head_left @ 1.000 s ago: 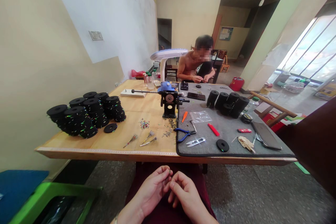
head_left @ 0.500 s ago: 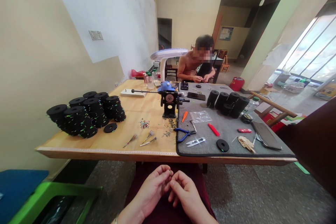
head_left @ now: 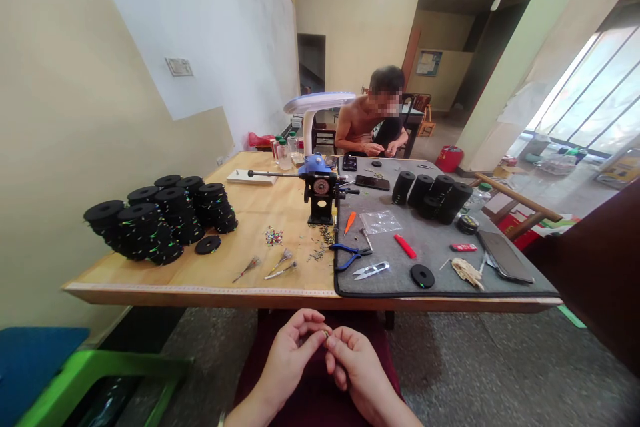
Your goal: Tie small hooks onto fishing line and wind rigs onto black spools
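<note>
My left hand (head_left: 290, 353) and my right hand (head_left: 357, 363) meet over my lap, below the near edge of the wooden table (head_left: 200, 280). Their fingertips pinch a tiny metallic piece (head_left: 326, 333) between them; both hands are closed on it. It is too small to name. On the table beyond lie blue-handled pliers (head_left: 347, 255), small snips (head_left: 371, 270) and a single black spool (head_left: 423, 275) on a grey mat (head_left: 440, 247).
Stacks of black spools (head_left: 155, 217) stand at the table's left, more black rolls (head_left: 433, 195) at the back right. A black hand-crank winder (head_left: 320, 197) and a lamp (head_left: 313, 107) sit mid-table. Another person (head_left: 373, 123) works at the far end. A green-and-blue stool (head_left: 75, 367) is at lower left.
My hands have stayed together in my lap, fingertips shifting slightly on the small piece. The view has tilted a little, so the table sits slightly higher and to the left.
</note>
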`<state>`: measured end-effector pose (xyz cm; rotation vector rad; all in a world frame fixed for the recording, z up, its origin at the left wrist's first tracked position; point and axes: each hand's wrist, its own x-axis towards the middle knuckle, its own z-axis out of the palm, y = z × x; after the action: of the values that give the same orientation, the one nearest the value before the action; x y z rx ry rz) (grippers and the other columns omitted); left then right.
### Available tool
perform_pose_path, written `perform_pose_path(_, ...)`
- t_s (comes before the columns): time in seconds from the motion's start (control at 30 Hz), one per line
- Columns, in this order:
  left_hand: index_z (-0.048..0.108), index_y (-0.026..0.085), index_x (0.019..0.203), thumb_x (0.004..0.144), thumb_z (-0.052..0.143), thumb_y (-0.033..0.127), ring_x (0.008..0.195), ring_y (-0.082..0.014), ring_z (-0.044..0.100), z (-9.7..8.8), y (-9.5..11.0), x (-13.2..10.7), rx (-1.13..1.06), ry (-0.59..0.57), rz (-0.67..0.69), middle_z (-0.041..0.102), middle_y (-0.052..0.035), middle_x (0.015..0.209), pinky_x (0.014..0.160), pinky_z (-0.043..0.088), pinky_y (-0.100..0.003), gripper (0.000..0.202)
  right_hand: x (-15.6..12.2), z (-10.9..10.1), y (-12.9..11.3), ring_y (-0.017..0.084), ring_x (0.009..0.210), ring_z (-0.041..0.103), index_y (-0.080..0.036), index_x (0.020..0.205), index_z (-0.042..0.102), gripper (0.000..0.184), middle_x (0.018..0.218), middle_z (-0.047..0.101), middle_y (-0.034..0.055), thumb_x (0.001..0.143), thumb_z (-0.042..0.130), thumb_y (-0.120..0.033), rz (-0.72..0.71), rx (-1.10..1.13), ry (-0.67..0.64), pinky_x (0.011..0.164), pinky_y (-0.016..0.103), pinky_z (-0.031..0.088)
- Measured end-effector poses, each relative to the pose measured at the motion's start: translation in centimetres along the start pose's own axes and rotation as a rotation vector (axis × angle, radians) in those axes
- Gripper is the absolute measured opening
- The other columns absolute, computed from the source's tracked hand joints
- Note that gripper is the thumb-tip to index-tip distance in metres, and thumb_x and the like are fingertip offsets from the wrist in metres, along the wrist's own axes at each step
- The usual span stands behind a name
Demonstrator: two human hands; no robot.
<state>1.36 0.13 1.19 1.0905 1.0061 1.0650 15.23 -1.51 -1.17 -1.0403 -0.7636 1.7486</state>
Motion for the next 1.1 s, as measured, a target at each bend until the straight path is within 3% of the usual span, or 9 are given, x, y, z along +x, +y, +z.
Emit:
perform_pose_path(0.13, 0.064, 0.018, 0.082, 0.073, 0.070, 0.028, 0.080, -0.0206, 0.066, 0.0, 0.1, 0.0, 0.077, -0.010, 0.064, 0.072, -0.0055, 0.079, 0.076, 0.050, -0.028, 0.015, 0.2, -0.1, 0.0, 0.000, 0.026, 0.027, -0.015, 0.066, 0.050, 0.043, 0.043, 0.054, -0.0060, 0.064, 0.075, -0.050, 0.032, 0.060, -0.001, 0.029, 0.016, 0.014)
perform_pose_path(0.43, 0.071, 0.016, 0.079, 0.069, 0.075, 0.024, 0.078, -0.0225, 0.068, 0.3, 0.6, -0.2, -0.009, 0.000, -0.003, 0.074, -0.0083, 0.078, 0.073, 0.051, -0.027, 0.013, -0.1, -0.2, -0.6, 0.000, 0.029, 0.026, -0.016, 0.066, 0.049, 0.040, 0.040, 0.051, -0.0076, 0.065, 0.077, -0.044, 0.050, 0.106, -0.023, 0.032, 0.015, 0.012)
perform_pose_path(0.73, 0.072, 0.017, 0.068, 0.073, 0.070, 0.024, 0.070, -0.0203, 0.061, -0.1, 0.5, 0.2, 0.164, -0.017, 0.069, 0.070, -0.0059, 0.069, 0.069, 0.045, -0.025, 0.009, -0.1, -0.2, -0.3, 0.000, 0.029, 0.025, -0.015, 0.066, 0.049, 0.038, 0.041, 0.053, -0.0066, 0.066, 0.076, -0.043, 0.072, 0.092, -0.065, 0.033, 0.017, 0.011)
perform_pose_path(0.97, 0.067, 0.018, 0.069, 0.076, 0.068, 0.025, 0.074, -0.0201, 0.058, 0.2, 1.1, 0.0, 0.156, -0.041, 0.123, 0.066, -0.0045, 0.072, 0.073, 0.044, -0.026, 0.010, -0.2, -0.2, -0.9, 0.000, 0.032, 0.017, -0.016, 0.068, 0.050, 0.035, 0.037, 0.041, -0.0118, 0.065, 0.076, -0.039, 0.136, 0.091, -0.071, 0.036, 0.019, 0.007)
perform_pose_path(1.03, 0.065, 0.018, 0.070, 0.077, 0.067, 0.026, 0.070, -0.0170, 0.056, 0.3, 1.2, 0.0, 0.081, -0.034, 0.105, 0.063, -0.0031, 0.071, 0.068, 0.044, -0.024, 0.011, -0.2, -0.2, -1.0, 0.001, 0.032, 0.016, -0.016, 0.068, 0.050, 0.032, 0.038, 0.040, -0.0120, 0.067, 0.073, -0.039, 0.112, 0.060, -0.077, 0.036, 0.019, 0.007)
perform_pose_path(1.1, 0.062, 0.017, 0.071, 0.078, 0.066, 0.029, 0.059, -0.0122, 0.051, 0.3, 1.3, 0.1, -0.027, -0.044, 0.027, 0.060, -0.0010, 0.067, 0.054, 0.040, -0.020, 0.014, -0.3, -0.3, -1.2, 0.001, 0.032, 0.020, -0.016, 0.069, 0.052, 0.030, 0.040, 0.044, -0.0103, 0.070, 0.070, -0.040, 0.080, -0.023, -0.082, 0.036, 0.018, 0.009)
